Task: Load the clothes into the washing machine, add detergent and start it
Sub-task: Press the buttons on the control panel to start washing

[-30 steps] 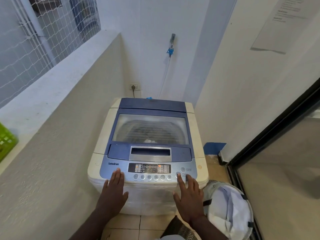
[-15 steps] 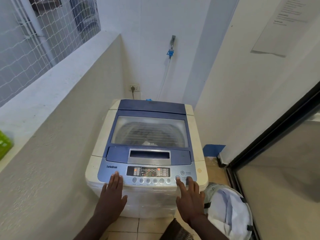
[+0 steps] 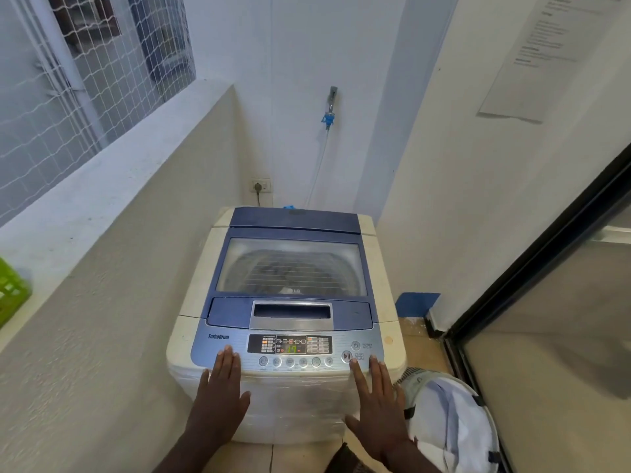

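A cream and blue top-loading washing machine (image 3: 191, 302) stands in the corner with its glass lid (image 3: 290, 268) down; the drum shows dimly through it. The control panel (image 3: 290, 348) is lit and its display reads green digits. My left hand (image 3: 222, 397) lies flat, fingers together, on the panel's left front edge. My right hand (image 3: 375, 404) lies flat on the right front edge, its fingertips just below the start/pause button (image 3: 346, 356). Neither hand holds anything.
A white laundry basket (image 3: 450, 425) stands on the tiled floor right of the machine. A glass door with a black frame (image 3: 532, 268) closes the right side. A low wall ledge (image 3: 102, 186) runs along the left, with a green basket (image 3: 10, 295) on it.
My right fingertip has drawn back off the start/pause button, and green digits now show on the display. The view has shifted slightly closer. My left hand stays in place.
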{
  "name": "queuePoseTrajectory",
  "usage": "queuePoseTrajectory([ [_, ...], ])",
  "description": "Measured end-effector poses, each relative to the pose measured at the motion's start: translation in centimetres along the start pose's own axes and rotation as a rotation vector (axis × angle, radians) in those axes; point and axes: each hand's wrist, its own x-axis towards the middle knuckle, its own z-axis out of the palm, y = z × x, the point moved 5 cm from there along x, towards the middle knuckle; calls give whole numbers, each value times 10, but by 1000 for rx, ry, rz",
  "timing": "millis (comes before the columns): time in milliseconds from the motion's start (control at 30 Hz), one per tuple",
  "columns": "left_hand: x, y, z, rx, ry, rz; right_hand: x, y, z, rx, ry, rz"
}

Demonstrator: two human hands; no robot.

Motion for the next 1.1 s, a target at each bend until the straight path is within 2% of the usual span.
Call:
queuePoseTrajectory([
  [67,0,0,0,8,6,7,-3,-1,3,12,43,-9],
  [267,0,2,-3,15,11,53,0,-3,9,65,8,67],
  [467,0,0,-4,-37,6,67,5,-6,14,103,45,38],
  [700,5,-5,4,-50,19,22,11,-6,16,115,45,35],
  [867,11,0,10,-77,109,-10,16,6,21,86,24,-10],
  [1100,8,4,12,-73,79,-57,15,11,20,93,13,-64],
])
